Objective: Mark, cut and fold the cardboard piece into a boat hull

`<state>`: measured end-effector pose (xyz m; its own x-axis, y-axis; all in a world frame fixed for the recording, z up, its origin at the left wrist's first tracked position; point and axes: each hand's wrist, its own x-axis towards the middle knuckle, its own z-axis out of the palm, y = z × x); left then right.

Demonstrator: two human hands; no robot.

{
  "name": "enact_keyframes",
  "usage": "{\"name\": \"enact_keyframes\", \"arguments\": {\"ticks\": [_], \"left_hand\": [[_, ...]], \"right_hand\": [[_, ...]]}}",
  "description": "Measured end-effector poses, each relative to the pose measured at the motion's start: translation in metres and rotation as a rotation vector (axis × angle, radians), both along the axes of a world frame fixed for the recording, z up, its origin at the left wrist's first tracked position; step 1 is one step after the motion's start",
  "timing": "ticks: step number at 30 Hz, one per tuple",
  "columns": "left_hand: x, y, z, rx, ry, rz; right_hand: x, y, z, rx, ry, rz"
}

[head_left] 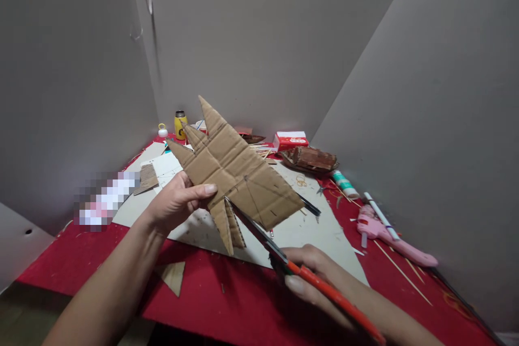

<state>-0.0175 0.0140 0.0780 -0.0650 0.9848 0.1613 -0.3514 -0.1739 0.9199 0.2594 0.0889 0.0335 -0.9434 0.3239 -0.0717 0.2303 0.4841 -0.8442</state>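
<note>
In the head view, my left hand [178, 200] grips a piece of brown cardboard [231, 157], thumb on top. The cardboard is held up at a tilt, with pointed spikes at its upper left, creases and dark drawn lines. My right hand [308, 275] is wrapped around red-handled shears [336, 303]. Their dark blades reach up-left to the cardboard's lower edge, at a cut beside a narrow pointed flap [227, 227]. How far the blades are parted is hard to see. A small cardboard triangle [174, 275] lies on the red cloth [227, 297] below.
A pink glue gun [375, 227] and a green-white roll [344, 184] lie on the right, near thin sticks [405, 275]. Behind stand a brown model boat [310, 158], a red-white box [290, 139] and a yellow bottle [180, 125]. Grey walls [251, 32] enclose the table.
</note>
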Motion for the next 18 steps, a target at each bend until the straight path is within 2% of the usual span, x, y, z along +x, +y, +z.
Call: {"name": "enact_keyframes", "arguments": {"ticks": [3, 6, 15, 18], "left_hand": [[0.0, 0.0, -0.001, 0.008, 0.025, 0.033], [0.001, 0.0, -0.001, 0.004, 0.049, 0.077], [-0.001, 0.001, 0.0, 0.003, 0.047, 0.036], [-0.001, -0.001, 0.001, 0.011, 0.051, 0.013]], "right_hand": [[0.001, -0.001, -0.002, 0.073, -0.059, -0.047], [0.0, 0.0, -0.005, 0.065, -0.039, -0.045], [-0.001, -0.003, 0.005, -0.252, 0.028, 0.013], [0.002, -0.004, 0.001, -0.432, 0.011, 0.004]]}}
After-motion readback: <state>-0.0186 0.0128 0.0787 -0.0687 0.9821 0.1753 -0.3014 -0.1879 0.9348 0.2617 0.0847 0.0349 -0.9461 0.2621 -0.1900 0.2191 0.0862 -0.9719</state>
